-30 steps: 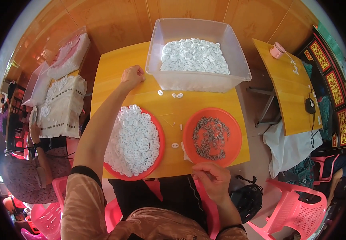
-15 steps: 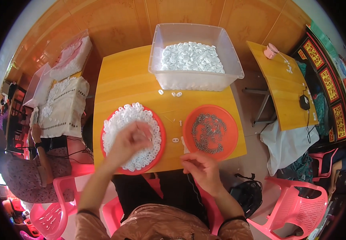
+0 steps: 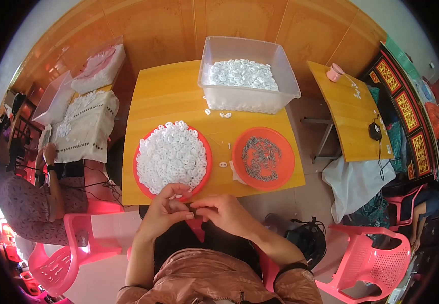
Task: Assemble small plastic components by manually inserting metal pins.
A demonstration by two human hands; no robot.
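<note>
Both hands meet just off the table's near edge, above my lap. My left hand (image 3: 168, 212) is closed, its fingers pinching a small white plastic piece (image 3: 179, 196). Fingertips of my right hand (image 3: 224, 215) are pressed together close to the left thumb; what they hold is too small to make out. Beyond the left hand, a red round tray (image 3: 209, 171) carries a heap of white two-holed plastic pieces (image 3: 171, 157). To its right sits an orange-red bowl (image 3: 288, 169) with many short grey metal pieces, like screws (image 3: 262, 157).
A clear plastic bin (image 3: 250, 99) of white pieces stands at the table's (image 3: 169, 91) back. Loose white pieces (image 3: 223, 164) lie between tray and bowl. At left, another person (image 3: 37, 202) works at a cloth-covered table. A side table (image 3: 351, 121) and pink chair (image 3: 366, 258) are on the right.
My left hand has come back from over the white heap to the table's near edge. My right hand has moved left to meet it. The whole view has shifted slightly.
</note>
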